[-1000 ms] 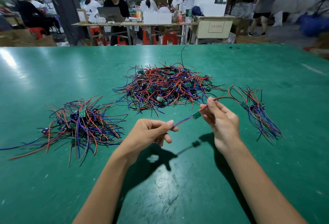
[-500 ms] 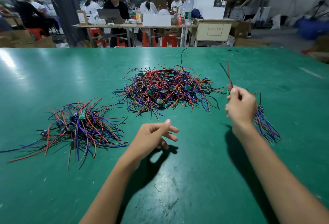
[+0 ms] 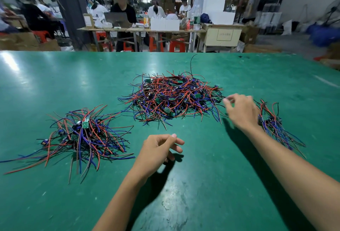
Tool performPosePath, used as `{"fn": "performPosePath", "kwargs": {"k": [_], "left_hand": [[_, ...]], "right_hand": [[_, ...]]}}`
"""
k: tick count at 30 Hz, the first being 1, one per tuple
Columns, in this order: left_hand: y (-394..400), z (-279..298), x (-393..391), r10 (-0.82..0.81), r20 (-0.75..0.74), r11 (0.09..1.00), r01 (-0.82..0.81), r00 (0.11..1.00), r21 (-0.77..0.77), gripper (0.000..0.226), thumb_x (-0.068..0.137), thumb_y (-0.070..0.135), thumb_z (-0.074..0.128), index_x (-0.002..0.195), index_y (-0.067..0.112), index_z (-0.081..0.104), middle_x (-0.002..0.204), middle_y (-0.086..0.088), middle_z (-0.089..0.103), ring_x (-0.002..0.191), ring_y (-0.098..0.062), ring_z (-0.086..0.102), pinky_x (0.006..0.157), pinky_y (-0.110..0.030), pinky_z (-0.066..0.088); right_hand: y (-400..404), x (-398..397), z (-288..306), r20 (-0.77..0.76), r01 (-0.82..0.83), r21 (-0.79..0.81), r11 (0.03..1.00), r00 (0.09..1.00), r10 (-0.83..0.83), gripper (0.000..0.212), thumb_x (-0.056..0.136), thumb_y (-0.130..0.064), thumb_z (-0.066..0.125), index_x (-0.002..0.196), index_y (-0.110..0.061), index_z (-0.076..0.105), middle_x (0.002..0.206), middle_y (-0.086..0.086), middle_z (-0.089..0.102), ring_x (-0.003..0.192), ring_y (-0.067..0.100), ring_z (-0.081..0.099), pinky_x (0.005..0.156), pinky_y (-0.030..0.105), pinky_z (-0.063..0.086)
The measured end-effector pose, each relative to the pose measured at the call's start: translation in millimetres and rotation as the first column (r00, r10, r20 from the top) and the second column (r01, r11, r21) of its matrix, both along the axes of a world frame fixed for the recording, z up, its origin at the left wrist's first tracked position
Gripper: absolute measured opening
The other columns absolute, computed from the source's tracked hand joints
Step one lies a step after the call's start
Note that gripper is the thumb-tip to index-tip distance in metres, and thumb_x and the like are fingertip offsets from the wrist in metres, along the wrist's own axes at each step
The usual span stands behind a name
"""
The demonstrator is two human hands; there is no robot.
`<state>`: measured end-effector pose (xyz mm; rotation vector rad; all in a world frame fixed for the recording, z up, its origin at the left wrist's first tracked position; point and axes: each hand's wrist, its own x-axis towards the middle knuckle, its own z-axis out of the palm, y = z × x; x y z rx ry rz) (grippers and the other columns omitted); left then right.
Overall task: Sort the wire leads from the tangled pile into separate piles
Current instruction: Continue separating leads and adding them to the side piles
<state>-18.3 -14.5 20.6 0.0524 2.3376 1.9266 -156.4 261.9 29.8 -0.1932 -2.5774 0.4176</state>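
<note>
green table [image 3: 55, 76] filling the lower view, bearing three heaps of red and blue wire leads with small green boards. biggest, the tangled pile [image 3: 173, 96], at centre toward the far side. next, a sorted pile [image 3: 82, 135] to the left, leads fanned out loosely. smallest, a narrow bundle [image 3: 272, 122] on the right, partly behind the right wrist. right hand [image 3: 241, 111] reaching over the gap between bundle and tangled pile, fingers loosely curled, fingertips near the pile's right edge; blurred, so cannot tell whether pinching a lead. left hand [image 3: 158, 150] hovering above the near table, fingers relaxed and half curled, holding nothing.
</note>
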Motion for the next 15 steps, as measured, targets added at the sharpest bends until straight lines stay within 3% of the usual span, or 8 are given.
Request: {"fn": "performPosePath", "kwargs": {"k": [3, 6, 12, 15], "left_hand": [[0.2, 1.5, 1.5, 0.018, -0.006, 1.0, -0.018, 1.0, -0.002, 0.035, 0.103, 0.036, 0.05, 0.09, 0.022, 0.079, 0.082, 0.0, 0.076, 0.058, -0.011, 0.061, 0.055, -0.018, 0.043], [0.3, 2.3, 2.9, 0.036, -0.006, 0.999, -0.035, 0.999, 0.015, 0.035, 0.104, 0.034, 0.05, 0.091, 0.019, 0.079, 0.081, -0.001, 0.076, 0.057, -0.013, 0.06, 0.055, -0.019, 0.043], [2.9, 2.3, 0.9, 0.051, -0.032, 0.999, -0.051, 0.998, -0.015, 0.034, 0.104, 0.034, 0.05, 0.09, 0.02, 0.078, 0.08, 0.001, 0.076, 0.056, -0.014, 0.058, 0.054, -0.02, 0.043], [3.8, 1.3, 1.3, 0.058, -0.038, 0.998, -0.059, 0.998, -0.018, 0.034, 0.104, 0.032, 0.051, 0.09, 0.018, 0.079, 0.08, 0.0, 0.076, 0.055, -0.014, 0.057, 0.054, -0.019, 0.043]], "right_hand": [[-30.9, 3.3, -16.1, 0.141, -0.021, 0.088, 0.996, 0.99, 0.009, 0.037, 0.094, -0.051, 0.061, 0.112, -0.021, 0.075, 0.108, 0.011, 0.071, 0.111, 0.031, 0.055, 0.087, 0.038, 0.045], [-36.5, 8.8, -31.7, 0.032, 0.063, 0.159, 0.985, 0.997, -0.069, 0.026, 0.096, -0.039, 0.062, 0.105, -0.021, 0.078, 0.096, 0.008, 0.073, 0.104, 0.031, 0.056, 0.087, 0.039, 0.042], [-46.9, 40.1, -21.5, -0.197, -0.008, -0.093, 0.996, 0.98, -0.01, 0.03, 0.099, -0.04, 0.059, 0.098, -0.018, 0.08, 0.081, 0.019, 0.072, 0.085, 0.039, 0.062, 0.078, 0.041, 0.044], [-58.9, 64.2, -17.0, -0.254, -0.038, -0.133, 0.99, 0.967, 0.003, 0.026, 0.097, -0.04, 0.061, 0.091, -0.02, 0.077, 0.074, 0.014, 0.07, 0.073, 0.039, 0.065, 0.066, 0.038, 0.047]]}}
